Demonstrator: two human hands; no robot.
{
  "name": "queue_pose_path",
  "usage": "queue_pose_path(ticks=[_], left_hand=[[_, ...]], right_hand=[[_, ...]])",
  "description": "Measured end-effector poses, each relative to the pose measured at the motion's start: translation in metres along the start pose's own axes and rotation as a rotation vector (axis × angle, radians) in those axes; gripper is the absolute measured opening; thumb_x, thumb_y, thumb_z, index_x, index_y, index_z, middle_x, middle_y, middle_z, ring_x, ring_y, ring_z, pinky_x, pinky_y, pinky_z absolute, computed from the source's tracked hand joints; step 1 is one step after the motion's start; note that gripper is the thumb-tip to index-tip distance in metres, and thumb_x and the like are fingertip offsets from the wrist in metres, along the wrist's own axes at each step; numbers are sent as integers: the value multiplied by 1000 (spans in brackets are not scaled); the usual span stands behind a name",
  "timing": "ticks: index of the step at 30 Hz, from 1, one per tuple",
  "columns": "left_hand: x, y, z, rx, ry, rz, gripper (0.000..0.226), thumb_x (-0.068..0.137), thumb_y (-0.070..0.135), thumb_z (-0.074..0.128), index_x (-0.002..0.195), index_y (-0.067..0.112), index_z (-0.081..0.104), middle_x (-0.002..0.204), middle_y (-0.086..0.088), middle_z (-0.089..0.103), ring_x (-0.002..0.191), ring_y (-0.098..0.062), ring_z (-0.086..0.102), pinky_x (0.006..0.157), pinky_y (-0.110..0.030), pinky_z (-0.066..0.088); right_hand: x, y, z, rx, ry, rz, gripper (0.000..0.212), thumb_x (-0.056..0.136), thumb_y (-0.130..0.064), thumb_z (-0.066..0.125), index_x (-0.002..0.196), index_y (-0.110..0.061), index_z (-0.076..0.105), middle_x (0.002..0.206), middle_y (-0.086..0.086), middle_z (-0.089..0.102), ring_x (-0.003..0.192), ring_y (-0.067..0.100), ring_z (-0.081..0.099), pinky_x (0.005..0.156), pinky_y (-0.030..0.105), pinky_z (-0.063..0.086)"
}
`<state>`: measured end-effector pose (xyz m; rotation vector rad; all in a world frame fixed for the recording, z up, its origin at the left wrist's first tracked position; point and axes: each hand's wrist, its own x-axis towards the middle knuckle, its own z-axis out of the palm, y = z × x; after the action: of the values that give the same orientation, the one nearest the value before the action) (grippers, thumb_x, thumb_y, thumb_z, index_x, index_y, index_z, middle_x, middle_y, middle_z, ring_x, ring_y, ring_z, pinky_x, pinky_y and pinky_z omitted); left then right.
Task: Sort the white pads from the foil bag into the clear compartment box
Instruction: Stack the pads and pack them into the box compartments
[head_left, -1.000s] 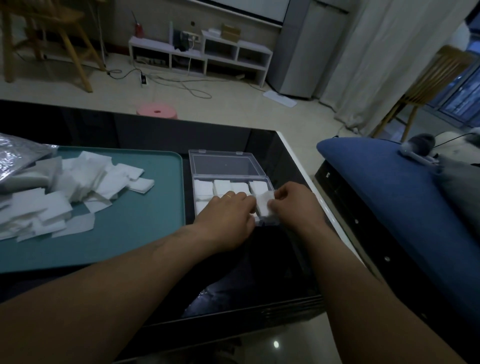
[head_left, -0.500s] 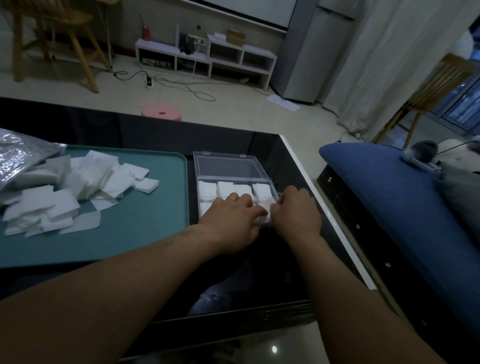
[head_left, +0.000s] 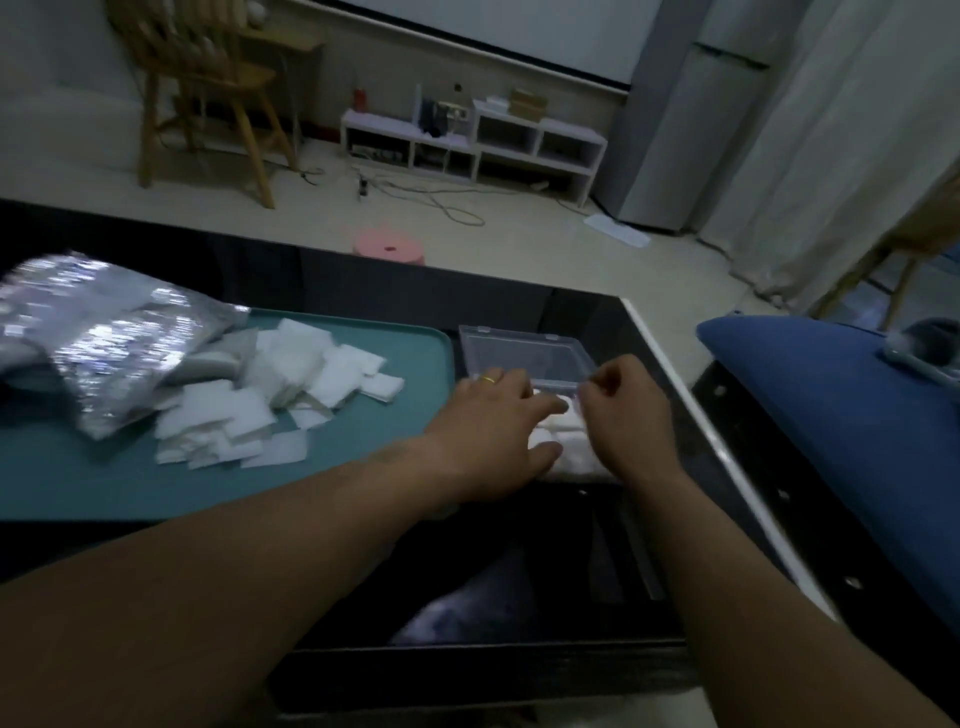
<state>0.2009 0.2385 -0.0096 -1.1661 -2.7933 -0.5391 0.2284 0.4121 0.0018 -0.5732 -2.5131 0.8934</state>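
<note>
Silver foil bag and loose white pads lie left on the teal tray; left hand lies flat-fingered over the clear compartment box, right hand curled at its filled cells, pinch unclear; probably the seating step; next: reach back to the pile.

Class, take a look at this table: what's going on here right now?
A person works with both bare hands over the clear compartment box on the black table. The left hand lies with fingers stretched across white pads already in the box; the right hand, fingers curled, is beside it, and blur hides whether it holds a pad. A heap of loose pads lies on the teal tray by the foil bag, unsorted.
</note>
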Motion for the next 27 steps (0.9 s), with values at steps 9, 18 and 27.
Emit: queue_pose_path(ticks=[9, 18, 27], left_hand=[[-143, -143, -95, 74, -43, -336, 33, 98, 44, 54, 127, 33, 62, 123, -2, 58, 118, -26, 55, 98, -39, 44], [-163, -199, -82, -58, -80, -567, 56, 89, 45, 63, 138, 22, 48, 143, -8, 46, 129, -32, 51, 111, -46, 39], [-154, -206, -76, -103, -145, -501, 44, 94, 22, 58, 138, 22, 54, 138, -10, 53, 123, -30, 57, 89, -35, 43]], right_hand=[[-49, -150, 118, -78, -379, -413, 6, 93, -31, 66, 94, -25, 66, 87, -10, 66, 87, 17, 63, 74, 34, 46], [-59, -205, 188, -234, -413, -389, 45, 89, -47, 69, 128, -23, 64, 126, -1, 63, 115, 21, 60, 93, 39, 52], [-69, -207, 189, -248, -560, -254, 6, 88, -21, 66, 88, -20, 60, 82, -6, 61, 76, 14, 56, 66, 34, 48]])
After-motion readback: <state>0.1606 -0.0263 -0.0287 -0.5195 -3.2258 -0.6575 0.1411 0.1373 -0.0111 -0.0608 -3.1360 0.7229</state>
